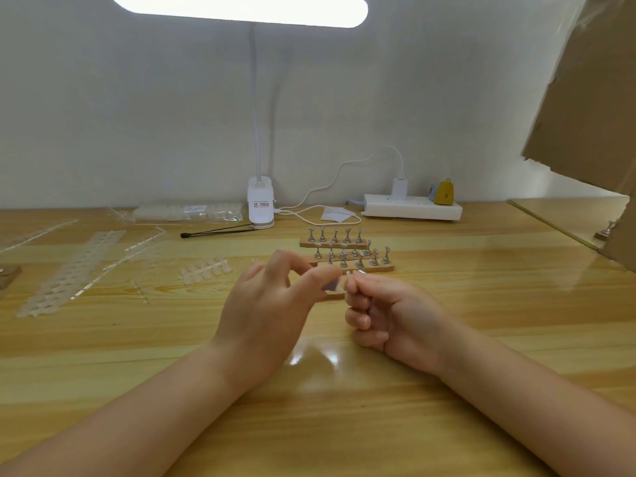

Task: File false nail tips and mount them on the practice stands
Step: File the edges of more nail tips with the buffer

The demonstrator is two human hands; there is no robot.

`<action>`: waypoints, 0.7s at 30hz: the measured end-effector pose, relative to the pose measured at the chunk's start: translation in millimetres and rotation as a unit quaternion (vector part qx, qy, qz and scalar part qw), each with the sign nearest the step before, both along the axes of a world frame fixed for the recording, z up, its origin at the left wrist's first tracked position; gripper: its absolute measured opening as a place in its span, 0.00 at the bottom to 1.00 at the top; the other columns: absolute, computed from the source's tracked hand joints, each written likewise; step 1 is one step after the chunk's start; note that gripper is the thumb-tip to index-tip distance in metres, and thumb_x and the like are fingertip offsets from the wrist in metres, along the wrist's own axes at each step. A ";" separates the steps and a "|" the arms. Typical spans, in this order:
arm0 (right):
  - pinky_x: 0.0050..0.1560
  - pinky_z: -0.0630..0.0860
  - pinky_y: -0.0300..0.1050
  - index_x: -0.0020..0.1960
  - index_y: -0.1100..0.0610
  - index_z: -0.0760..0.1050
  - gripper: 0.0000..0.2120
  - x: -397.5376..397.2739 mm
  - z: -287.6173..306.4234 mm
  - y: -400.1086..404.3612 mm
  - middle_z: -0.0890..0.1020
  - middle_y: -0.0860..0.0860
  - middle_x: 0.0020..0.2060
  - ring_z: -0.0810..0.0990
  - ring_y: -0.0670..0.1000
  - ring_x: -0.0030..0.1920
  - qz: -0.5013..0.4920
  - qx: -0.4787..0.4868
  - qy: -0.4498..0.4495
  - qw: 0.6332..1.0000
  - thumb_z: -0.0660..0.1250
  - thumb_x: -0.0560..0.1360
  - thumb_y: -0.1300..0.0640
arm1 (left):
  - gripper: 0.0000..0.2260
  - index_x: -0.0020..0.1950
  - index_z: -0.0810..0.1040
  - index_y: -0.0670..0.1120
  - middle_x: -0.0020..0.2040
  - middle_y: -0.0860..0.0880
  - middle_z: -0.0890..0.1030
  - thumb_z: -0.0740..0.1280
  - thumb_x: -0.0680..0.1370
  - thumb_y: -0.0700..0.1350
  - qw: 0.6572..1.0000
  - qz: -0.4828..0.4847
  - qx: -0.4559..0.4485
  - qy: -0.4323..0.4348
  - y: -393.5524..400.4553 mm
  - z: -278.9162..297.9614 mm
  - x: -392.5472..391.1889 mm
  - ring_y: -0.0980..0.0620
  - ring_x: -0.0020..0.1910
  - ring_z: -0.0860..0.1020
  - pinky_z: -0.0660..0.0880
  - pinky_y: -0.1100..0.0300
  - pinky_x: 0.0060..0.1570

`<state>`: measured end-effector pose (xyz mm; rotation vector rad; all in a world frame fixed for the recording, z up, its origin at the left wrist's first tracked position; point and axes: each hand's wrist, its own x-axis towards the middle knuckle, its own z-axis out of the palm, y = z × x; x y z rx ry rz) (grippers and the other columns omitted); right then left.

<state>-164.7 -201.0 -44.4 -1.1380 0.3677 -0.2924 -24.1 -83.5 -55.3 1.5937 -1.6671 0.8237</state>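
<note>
My left hand (272, 304) hovers over the middle of the wooden table and pinches a small purplish file block (331, 285) between thumb and forefinger. My right hand (389, 315) sits just to its right, fingers curled, pinching a clear false nail tip (348, 275) against the block. Right behind both hands stand three wooden practice stands (347, 254) with several small metal holders on them. A short strip of loose nail tips (204, 268) lies to the left of my hands.
Long sprue strips of nail tips (74, 270) lie at the left. At the back edge are a bag of tips (187, 212), a clip lamp (261, 206), a black tool (216, 232), a white cable and a power strip (413, 208). Cardboard (592, 98) hangs at the upper right.
</note>
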 end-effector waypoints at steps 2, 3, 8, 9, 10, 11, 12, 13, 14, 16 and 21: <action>0.23 0.58 0.35 0.41 0.57 0.72 0.04 0.5 -1.7 0.8 0.69 0.49 0.30 0.68 0.45 0.27 0.005 -0.014 -0.002 1.000 0.62 0.72 0.57 | 0.12 0.60 0.70 0.54 0.47 0.46 0.78 0.65 0.77 0.46 0.998 -0.051 -0.032 0.009 -1.0 1.4 -5.4 0.48 0.33 0.78 0.76 0.49 0.43; 0.23 0.58 0.35 0.42 0.57 0.73 0.03 0.9 -2.8 0.9 0.69 0.49 0.30 0.68 0.45 0.27 0.006 -0.023 -0.002 1.000 0.62 0.73 0.58 | 0.13 0.60 0.71 0.54 0.47 0.47 0.77 0.66 0.77 0.45 0.997 -0.072 -0.039 0.003 -2.0 1.0 -9.2 0.49 0.33 0.77 0.75 0.51 0.44; 0.23 0.58 0.35 0.44 0.59 0.73 0.04 0.4 -0.8 -0.5 0.68 0.50 0.31 0.68 0.46 0.28 -0.002 -0.004 -0.003 1.000 0.61 0.73 0.58 | 0.15 0.60 0.69 0.56 0.47 0.47 0.78 0.67 0.76 0.45 1.000 -0.005 0.012 -0.023 -0.7 -0.6 -7.3 0.50 0.31 0.72 0.75 0.51 0.45; 0.23 0.58 0.35 0.42 0.58 0.72 0.05 0.3 -0.4 -0.9 0.68 0.49 0.31 0.68 0.46 0.28 -0.006 0.004 -0.005 1.000 0.62 0.72 0.56 | 0.13 0.59 0.69 0.55 0.47 0.47 0.78 0.65 0.77 0.47 1.000 0.004 0.012 -0.010 0.0 0.3 -5.0 0.49 0.31 0.74 0.75 0.49 0.44; 0.23 0.58 0.35 0.41 0.58 0.72 0.06 0.2 -0.2 -0.9 0.68 0.49 0.30 0.68 0.46 0.28 -0.006 0.004 -0.004 1.000 0.62 0.71 0.55 | 0.12 0.59 0.69 0.54 0.47 0.46 0.78 0.64 0.77 0.47 1.000 -0.002 0.004 0.005 0.7 1.3 -4.0 0.48 0.33 0.77 0.76 0.48 0.44; 0.23 0.58 0.35 0.41 0.57 0.71 0.05 0.3 -0.6 -0.4 0.68 0.49 0.30 0.68 0.46 0.28 -0.003 -0.003 -0.003 1.000 0.62 0.72 0.55 | 0.11 0.59 0.70 0.54 0.47 0.46 0.79 0.63 0.77 0.46 1.000 -0.019 -0.010 0.015 1.0 2.1 -4.5 0.47 0.34 0.78 0.76 0.48 0.44; 0.23 0.58 0.35 0.42 0.57 0.71 0.04 0.6 -1.7 0.1 0.69 0.49 0.30 0.68 0.46 0.28 -0.001 -0.012 -0.002 1.000 0.62 0.72 0.56 | 0.11 0.60 0.70 0.53 0.47 0.46 0.79 0.64 0.78 0.46 0.999 -0.043 -0.026 0.016 0.8 2.6 -6.4 0.48 0.35 0.79 0.75 0.49 0.44; 0.23 0.58 0.35 0.44 0.58 0.71 0.03 1.1 -3.3 0.2 0.69 0.49 0.30 0.68 0.45 0.27 0.000 -0.023 -0.002 1.000 0.61 0.74 0.58 | 0.13 0.60 0.71 0.53 0.47 0.46 0.79 0.66 0.77 0.44 0.997 -0.062 -0.035 0.008 0.1 2.3 -9.3 0.48 0.35 0.79 0.75 0.50 0.45; 0.24 0.58 0.35 0.45 0.58 0.72 0.03 1.4 -4.0 0.3 0.70 0.49 0.30 0.69 0.45 0.27 0.002 -0.030 -0.001 1.000 0.59 0.76 0.61 | 0.15 0.61 0.71 0.54 0.47 0.47 0.79 0.68 0.76 0.42 0.997 -0.068 -0.034 -0.006 -0.4 1.8 -12.1 0.49 0.34 0.78 0.74 0.51 0.46; 0.24 0.59 0.35 0.48 0.58 0.73 0.05 0.9 -4.4 -0.5 0.71 0.49 0.30 0.69 0.46 0.28 0.003 -0.030 -0.003 1.000 0.59 0.76 0.62 | 0.18 0.61 0.71 0.55 0.47 0.48 0.79 0.70 0.75 0.40 0.999 -0.045 -0.014 -0.025 -1.3 1.1 -13.0 0.50 0.33 0.76 0.74 0.52 0.47; 0.23 0.59 0.35 0.40 0.56 0.72 0.05 -0.8 -2.4 -2.2 0.69 0.49 0.31 0.69 0.46 0.29 0.005 -0.003 -0.020 1.000 0.61 0.72 0.57 | 0.13 0.60 0.79 0.49 0.48 0.48 0.81 0.65 0.76 0.40 1.000 -0.005 -0.009 0.014 2.7 2.8 -5.0 0.49 0.41 0.80 0.75 0.50 0.45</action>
